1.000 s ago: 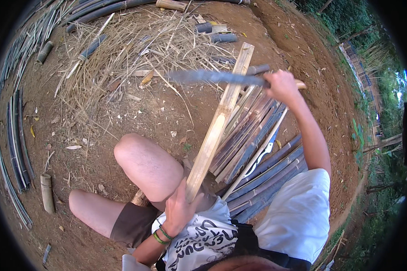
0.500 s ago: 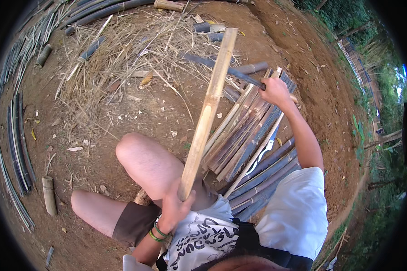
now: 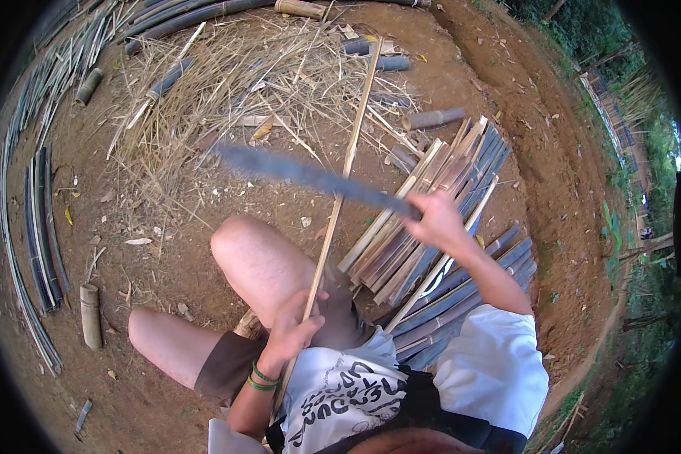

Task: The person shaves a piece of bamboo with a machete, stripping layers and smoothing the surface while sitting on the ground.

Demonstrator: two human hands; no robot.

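Observation:
My left hand (image 3: 295, 327) is closed round the lower part of a long, pale split bamboo strip (image 3: 353, 140). The strip is turned narrow edge up, slanting from beside my waist up past my bent knee. In my right hand (image 3: 436, 219) is the handle of a machete (image 3: 295, 172). Its dark blade points left and crosses the strip about midway, slightly blurred. Whether blade and strip touch, I cannot tell. To the right of the strip lies a stack of split bamboo slats (image 3: 424, 219), just beyond and below my right hand.
More bamboo pieces (image 3: 465, 291) lie by my right side, with a white-handled tool (image 3: 436, 278) partly hidden among the slats. A heap of thin shavings (image 3: 204, 106) covers the ground ahead. Dark bamboo lengths (image 3: 41, 227) and a short bamboo section (image 3: 91, 316) lie to the left.
The bamboo strip has turned from its broad face to its narrow edge and slid down through my left hand. My right hand has brought the machete lower and leftward, across the strip.

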